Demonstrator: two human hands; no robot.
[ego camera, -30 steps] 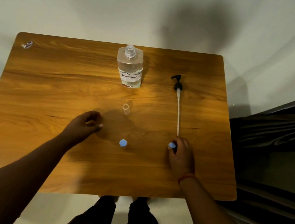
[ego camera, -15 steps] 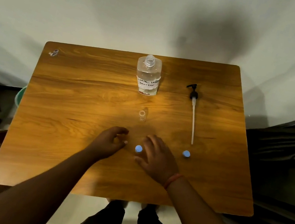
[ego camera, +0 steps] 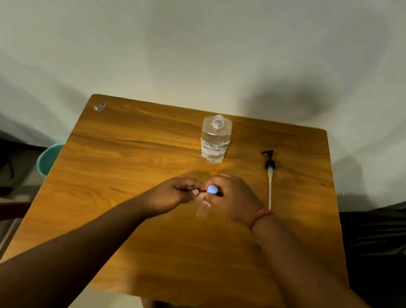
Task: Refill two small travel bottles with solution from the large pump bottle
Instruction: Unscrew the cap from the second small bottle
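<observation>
Over a wooden table (ego camera: 109, 218), left hand (ego camera: 172, 196) gripping a small clear bottle (ego camera: 203, 208), right hand (ego camera: 235, 200) pinching its blue cap (ego camera: 212, 189).

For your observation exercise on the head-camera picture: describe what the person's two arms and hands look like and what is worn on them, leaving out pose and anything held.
Both forearms are bare, with no sleeves in view. The right hand has a thin orange-red band around its wrist. The left hand shows nothing worn on it or its wrist: no glove, ring or watch is visible. A pale fingernail shows on the left hand. Motion blur hides finer detail.
</observation>
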